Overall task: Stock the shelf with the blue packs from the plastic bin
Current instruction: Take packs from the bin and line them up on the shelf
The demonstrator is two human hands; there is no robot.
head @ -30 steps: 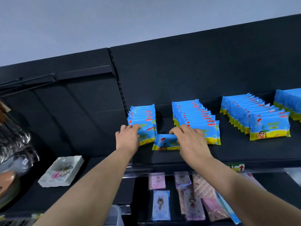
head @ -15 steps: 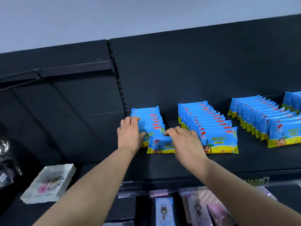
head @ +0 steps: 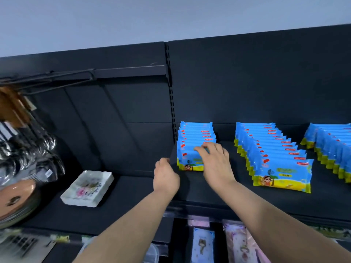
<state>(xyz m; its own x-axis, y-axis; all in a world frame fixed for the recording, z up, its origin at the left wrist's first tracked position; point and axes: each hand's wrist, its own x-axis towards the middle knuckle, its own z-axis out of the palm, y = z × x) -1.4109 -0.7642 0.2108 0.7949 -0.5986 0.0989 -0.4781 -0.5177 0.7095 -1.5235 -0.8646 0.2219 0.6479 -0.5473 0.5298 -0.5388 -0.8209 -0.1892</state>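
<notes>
Hands at the leftmost row of blue packs [head: 196,133].
My right hand [head: 214,164] rested, fingers spread, on the front pack [head: 188,164]; my left hand [head: 166,175] hung curled, empty, at the row's left edge. Bare black shelf [head: 239,180] separated it from the next row [head: 273,158].

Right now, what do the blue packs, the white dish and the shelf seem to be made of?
Blue packs: thin glossy plastic film; sheen, crimped zigzag ends. White dish: likely glazed ceramic, thick rim, floral print; melamine possible. Shelf: matte dark, probably painted metal.
</notes>
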